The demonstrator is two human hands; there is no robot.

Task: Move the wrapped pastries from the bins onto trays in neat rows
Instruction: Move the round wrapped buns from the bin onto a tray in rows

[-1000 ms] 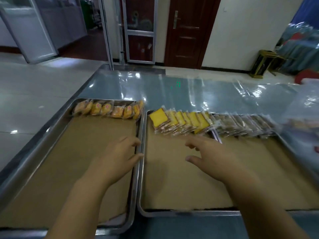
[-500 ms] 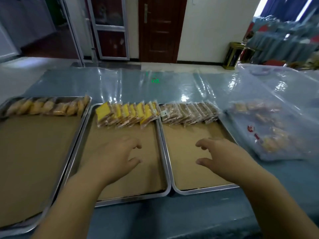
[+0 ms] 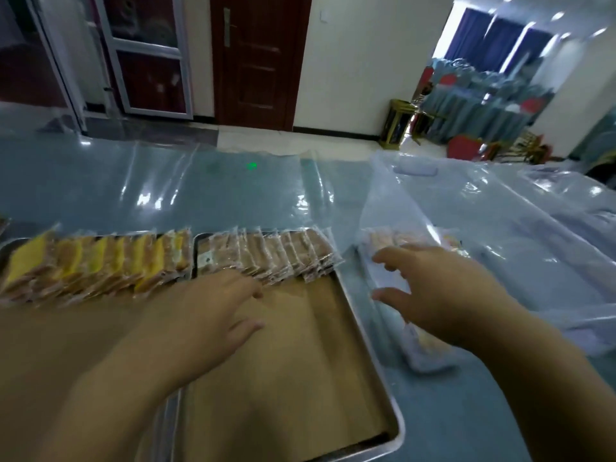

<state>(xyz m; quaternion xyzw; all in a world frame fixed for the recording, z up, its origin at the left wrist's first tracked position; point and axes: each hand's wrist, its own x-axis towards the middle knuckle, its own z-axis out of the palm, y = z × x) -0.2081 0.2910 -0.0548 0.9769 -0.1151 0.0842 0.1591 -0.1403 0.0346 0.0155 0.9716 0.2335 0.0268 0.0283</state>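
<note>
Left of left hand: row of yellow wrapped pastries in clear film (image 3: pixel 90 261), overlapped like shingles, line running left to right across the far end of a paper-lined steel tray.

Left hand (image 3: pixel 206 315): palm down, fingers loosely straight, nothing held. Hovering over the brown paper of the second steel tray (image 3: pixel 363 328); fingertips just short of the row beyond.

Just beyond left hand: row of brown wrapped pastries in clear film (image 3: pixel 273 255), same left-to-right line, spanning the far end of that tray. Rest of the paper bare toward the wrist.

Right hand (image 3: pixel 443 295): past the tray's right rim, fingers spread and slightly curved, thumb held apart, nothing in its grasp. At the near wall of the translucent plastic bin (image 3: pixel 520 248); contact not resolvable through blur.

Beyond and right of right hand: bin extends away toward the far right. Pale wrapped pastries (image 3: pixel 390 240) visible through its wall just past the fingertips; their long axis too blurred to call.

Judgement: supply lies on the right, right hand clearly nearer, left hand well apart from it. Next move likely a reach into the bin.
</note>
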